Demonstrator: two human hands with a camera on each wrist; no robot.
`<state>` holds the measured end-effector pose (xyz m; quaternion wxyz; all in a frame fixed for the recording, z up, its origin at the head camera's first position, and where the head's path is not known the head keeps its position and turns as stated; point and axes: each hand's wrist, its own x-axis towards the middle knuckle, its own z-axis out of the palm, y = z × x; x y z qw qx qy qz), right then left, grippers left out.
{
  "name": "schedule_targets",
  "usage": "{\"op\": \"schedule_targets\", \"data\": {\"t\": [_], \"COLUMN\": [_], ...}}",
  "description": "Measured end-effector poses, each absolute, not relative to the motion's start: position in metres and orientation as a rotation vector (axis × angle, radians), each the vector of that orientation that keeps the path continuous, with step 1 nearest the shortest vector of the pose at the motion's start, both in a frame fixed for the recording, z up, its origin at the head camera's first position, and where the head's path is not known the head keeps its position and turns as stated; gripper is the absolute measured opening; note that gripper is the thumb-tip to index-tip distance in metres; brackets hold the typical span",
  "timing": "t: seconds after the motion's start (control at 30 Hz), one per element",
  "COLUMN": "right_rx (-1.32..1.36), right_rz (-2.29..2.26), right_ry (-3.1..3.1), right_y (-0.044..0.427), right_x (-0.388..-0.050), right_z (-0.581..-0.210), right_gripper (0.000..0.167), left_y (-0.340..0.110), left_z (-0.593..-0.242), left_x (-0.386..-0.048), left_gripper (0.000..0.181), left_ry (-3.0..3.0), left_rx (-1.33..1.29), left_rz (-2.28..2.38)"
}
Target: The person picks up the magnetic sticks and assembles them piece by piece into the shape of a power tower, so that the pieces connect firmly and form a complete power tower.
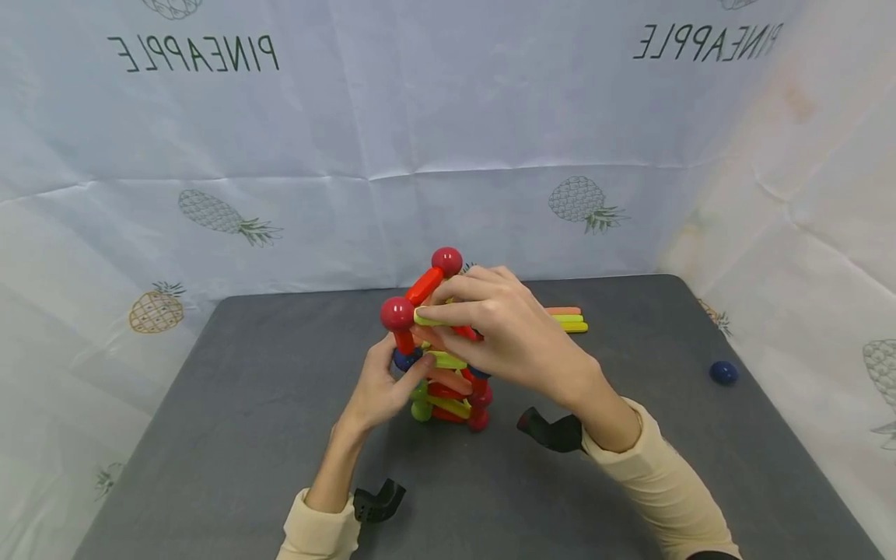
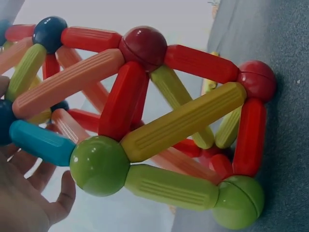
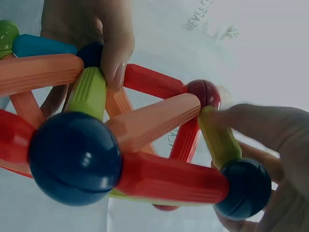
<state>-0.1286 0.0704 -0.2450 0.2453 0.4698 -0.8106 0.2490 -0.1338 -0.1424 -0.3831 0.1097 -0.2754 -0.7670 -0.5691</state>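
Note:
A tower of magnetic rods and balls [image 1: 448, 381] stands on the table, with red, orange, yellow, green and blue parts. Halfway up its left side my left hand [image 1: 381, 385] grips it around a dark blue ball [image 1: 407, 358], the thumb pressing near a yellow-green rod. At the top, my right hand [image 1: 514, 334] pinches a yellow-green rod [image 3: 221, 137]. One end of that rod meets a red ball [image 3: 203, 93]; a dark blue ball [image 3: 243, 188] sits at its other end, by the right fingers. The right hand hides part of the tower's top in the head view.
Several loose rods [image 1: 568, 319] lie behind the right hand on the grey table [image 1: 280, 420]. A single dark blue ball [image 1: 723, 372] rests near the right edge. Black wrist mounts [image 1: 553, 432] stick out from both sleeves. Pineapple-printed white cloth [image 1: 420, 117] hangs around the table.

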Motion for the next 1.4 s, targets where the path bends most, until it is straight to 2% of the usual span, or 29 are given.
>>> {"op": "schedule_targets", "data": {"t": [0.17, 0.3, 0.37, 0.47, 0.53, 0.67, 0.73, 0.87, 1.1, 1.2, 1.4], "right_rx": [1.15, 0.885, 0.796, 0.754, 0.739, 0.697, 0.674, 0.607, 0.503, 0.607, 0.874], "right_rz": [1.034, 1.222, 1.209, 1.066, 0.917, 0.653, 0.573, 0.539, 0.708, 0.874, 1.021], "right_ry": [-2.05, -1.986, -2.108, -2.438, -2.664, -2.952, -3.001, -3.013, -2.979, -2.736, -2.13], "right_y": [0.082, 0.097, 0.102, 0.107, 0.109, 0.113, 0.115, 0.117, 0.13, 0.13, 0.124], "right_x": [-0.142, -0.174, -0.195, -0.226, -0.241, -0.258, -0.262, -0.266, -0.265, -0.257, -0.222], "right_z": [-0.247, -0.263, -0.282, -0.322, -0.351, -0.403, -0.42, -0.436, -0.423, -0.39, -0.297], "right_gripper": [0.051, 0.042, 0.034, 0.033, 0.036, 0.043, 0.041, 0.032, 0.026, 0.026, 0.03], "left_y": [-0.146, -0.148, -0.147, -0.143, -0.139, -0.131, -0.127, -0.124, -0.127, -0.128, -0.127], "left_z": [-0.385, -0.388, -0.39, -0.391, -0.389, -0.382, -0.377, -0.372, -0.369, -0.369, -0.37], "left_x": [-0.134, -0.139, -0.141, -0.138, -0.134, -0.126, -0.123, -0.121, -0.121, -0.122, -0.123], "left_gripper": [0.029, 0.033, 0.035, 0.037, 0.05, 0.098, 0.115, 0.114, 0.11, 0.108, 0.104], "left_ry": [-2.238, -2.188, -2.128, -1.997, -1.931, -2.072, -2.211, -2.351, -2.378, -2.355, -2.331], "left_rx": [-0.752, -0.671, -0.566, -0.385, -0.34, -0.367, -0.362, -0.285, -0.288, -0.334, -0.437], "left_rz": [-1.767, -1.908, -1.92, -1.845, -1.785, -1.646, -1.57, -1.501, -1.444, -1.462, -1.503]}}
